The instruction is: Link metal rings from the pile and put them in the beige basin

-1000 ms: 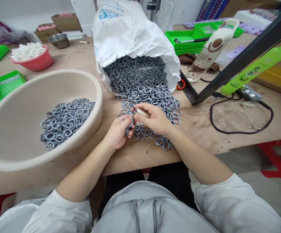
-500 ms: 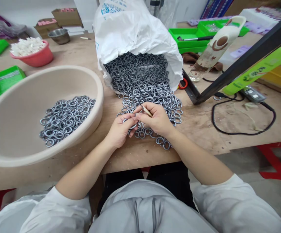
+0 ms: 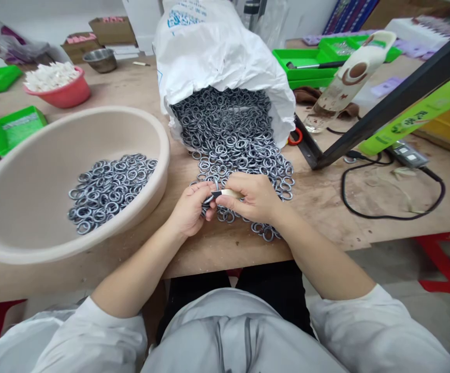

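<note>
**Mia:** What is different from a moment ago?

**Ben:** Not much. The two hands have stayed close together over the rings. The little pale tool (image 3: 228, 193) was tipped up before. Now it lies almost flat, with its dark tip pointing at the left hand (image 3: 191, 208).

**Mia:** What are the hands doing?

**Ben:** The left hand is pinched shut on one metal ring (image 3: 209, 198). The right hand (image 3: 255, 198) is closed around the pale tool. The tip of the tool touches the ring, so the hands meet in the middle.

**Mia:** What do they sit on?

**Ben:** A big wooden table (image 3: 325, 207). It looks like a work room, with boxes and trays far behind the hands.

**Mia:** Count the things, biggest first.

**Ben:** One big beige basin (image 3: 34, 207) to the left of the hands, with too many rings in it to count. One white sack (image 3: 217, 52) just behind the hands, spilling a heap of rings (image 3: 232, 140) that reaches under them. One black metal bar (image 3: 383, 98) off to the right. One red bowl (image 3: 67, 93) far back on the left. One black cable (image 3: 391, 215) to the right. One ring and one tool in the hands.
</note>
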Action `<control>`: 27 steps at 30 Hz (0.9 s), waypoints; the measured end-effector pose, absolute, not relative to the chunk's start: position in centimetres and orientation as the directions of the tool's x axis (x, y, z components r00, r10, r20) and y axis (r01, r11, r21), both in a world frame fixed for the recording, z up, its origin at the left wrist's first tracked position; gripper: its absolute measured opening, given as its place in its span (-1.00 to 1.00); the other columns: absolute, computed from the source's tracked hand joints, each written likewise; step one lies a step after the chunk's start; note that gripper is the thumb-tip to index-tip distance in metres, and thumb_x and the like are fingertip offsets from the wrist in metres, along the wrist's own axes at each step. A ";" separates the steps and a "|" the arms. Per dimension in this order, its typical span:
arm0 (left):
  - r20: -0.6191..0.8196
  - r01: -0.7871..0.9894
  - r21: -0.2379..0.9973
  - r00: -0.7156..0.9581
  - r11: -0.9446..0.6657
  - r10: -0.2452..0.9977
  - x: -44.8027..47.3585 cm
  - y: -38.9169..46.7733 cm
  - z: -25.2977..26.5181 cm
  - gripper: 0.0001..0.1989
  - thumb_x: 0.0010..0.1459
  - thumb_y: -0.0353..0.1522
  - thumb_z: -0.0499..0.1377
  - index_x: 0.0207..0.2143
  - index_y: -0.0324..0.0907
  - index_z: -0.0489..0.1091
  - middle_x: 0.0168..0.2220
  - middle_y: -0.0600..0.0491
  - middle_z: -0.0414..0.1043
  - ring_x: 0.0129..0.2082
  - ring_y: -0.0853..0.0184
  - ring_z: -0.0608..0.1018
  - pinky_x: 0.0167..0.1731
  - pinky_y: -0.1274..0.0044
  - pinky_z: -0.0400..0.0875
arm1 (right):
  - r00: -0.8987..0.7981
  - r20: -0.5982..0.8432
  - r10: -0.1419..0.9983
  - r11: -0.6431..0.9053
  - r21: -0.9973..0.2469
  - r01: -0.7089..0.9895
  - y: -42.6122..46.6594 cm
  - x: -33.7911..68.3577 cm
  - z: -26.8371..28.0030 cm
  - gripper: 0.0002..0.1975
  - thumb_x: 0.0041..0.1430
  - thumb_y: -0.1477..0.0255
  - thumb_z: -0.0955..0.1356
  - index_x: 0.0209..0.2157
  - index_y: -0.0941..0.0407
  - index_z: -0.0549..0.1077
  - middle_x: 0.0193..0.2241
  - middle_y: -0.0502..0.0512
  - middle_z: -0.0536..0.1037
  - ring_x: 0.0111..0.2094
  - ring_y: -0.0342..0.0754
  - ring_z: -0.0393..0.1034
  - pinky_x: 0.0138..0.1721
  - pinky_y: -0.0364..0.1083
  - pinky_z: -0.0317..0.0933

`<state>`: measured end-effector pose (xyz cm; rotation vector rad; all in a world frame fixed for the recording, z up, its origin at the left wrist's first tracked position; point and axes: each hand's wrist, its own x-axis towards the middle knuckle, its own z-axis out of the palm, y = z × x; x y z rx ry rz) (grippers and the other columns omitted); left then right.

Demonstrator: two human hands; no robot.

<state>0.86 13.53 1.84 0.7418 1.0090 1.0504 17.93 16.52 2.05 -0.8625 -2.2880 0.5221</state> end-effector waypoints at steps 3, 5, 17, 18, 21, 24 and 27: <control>-0.301 -0.337 0.877 0.170 0.342 0.938 0.7 13.6 1.7 -0.70 -0.13 -0.23 0.35 -0.47 -0.22 0.36 -0.70 0.23 0.21 -0.78 0.56 0.23 -0.80 0.69 0.07 | -0.586 0.395 0.708 0.692 -0.553 0.464 16.4 17.9 2.0 -0.50 0.31 0.03 0.23 -0.54 0.11 0.34 -0.55 -0.01 0.30 -0.48 -0.15 0.15 -0.41 -0.12 -0.06; -0.297 -0.329 0.881 0.175 0.340 0.939 0.6 13.7 1.6 -0.70 -0.12 -0.23 0.35 -0.49 -0.23 0.35 -0.71 0.22 0.20 -0.78 0.56 0.22 -0.80 0.69 0.07 | -0.586 0.388 0.711 0.688 -0.558 0.465 16.4 17.9 1.9 -0.49 0.31 0.03 0.22 -0.55 0.11 0.34 -0.55 -0.01 0.30 -0.49 -0.15 0.15 -0.41 -0.12 -0.07; -0.297 -0.320 0.885 0.174 0.339 0.939 0.6 13.7 1.6 -0.74 -0.12 -0.27 0.33 -0.54 -0.21 0.32 -0.71 0.22 0.17 -0.79 0.56 0.21 -0.80 0.68 0.04 | -0.591 0.367 0.718 0.677 -0.564 0.473 16.6 17.8 2.0 -0.48 0.30 0.03 0.23 -0.59 0.10 0.25 -0.59 -0.03 0.26 -0.52 -0.16 0.12 -0.42 -0.10 -0.10; -0.284 -0.312 0.891 0.186 0.330 0.941 0.6 13.6 1.6 -0.75 -0.11 -0.28 0.32 -0.56 -0.20 0.31 -0.71 0.22 0.17 -0.79 0.56 0.20 -0.80 0.68 0.03 | -0.573 0.363 0.735 0.661 -0.573 0.484 16.9 18.0 1.9 -0.47 0.30 0.01 0.22 -0.59 0.10 0.23 -0.60 -0.03 0.26 -0.52 -0.16 0.11 -0.42 -0.10 -0.11; -0.247 -0.267 0.906 0.300 0.329 0.922 0.7 13.4 1.5 -0.76 -0.08 -0.29 0.30 -0.58 -0.21 0.31 -0.72 0.20 0.17 -0.79 0.56 0.19 -0.78 0.67 0.03 | -0.403 0.375 0.835 0.549 -0.610 0.571 18.2 18.7 1.5 -0.43 0.30 -0.03 0.20 -0.62 0.09 0.16 -0.62 -0.04 0.22 -0.54 -0.16 0.06 -0.44 -0.08 -0.14; -0.231 -0.229 0.914 0.386 0.335 0.893 1.1 13.1 0.9 -0.77 -0.03 -0.26 0.27 -0.54 -0.21 0.33 -0.71 0.19 0.19 -0.77 0.55 0.20 -0.76 0.66 0.04 | -0.202 0.429 0.881 0.458 -0.660 0.595 19.4 19.3 1.0 -0.42 0.28 -0.06 0.21 -0.62 0.07 0.11 -0.64 -0.05 0.18 -0.55 -0.16 0.03 -0.44 -0.08 -0.14; -0.162 -0.221 0.946 0.316 0.238 0.935 1.2 13.1 0.9 -0.73 0.01 -0.23 0.29 -0.52 -0.20 0.31 -0.69 0.19 0.21 -0.75 0.54 0.24 -0.72 0.66 0.08 | -0.120 0.470 0.874 0.450 -0.691 0.566 19.9 19.5 0.6 -0.41 0.28 -0.08 0.20 -0.62 0.06 0.12 -0.65 -0.06 0.17 -0.56 -0.15 0.03 -0.45 -0.08 -0.11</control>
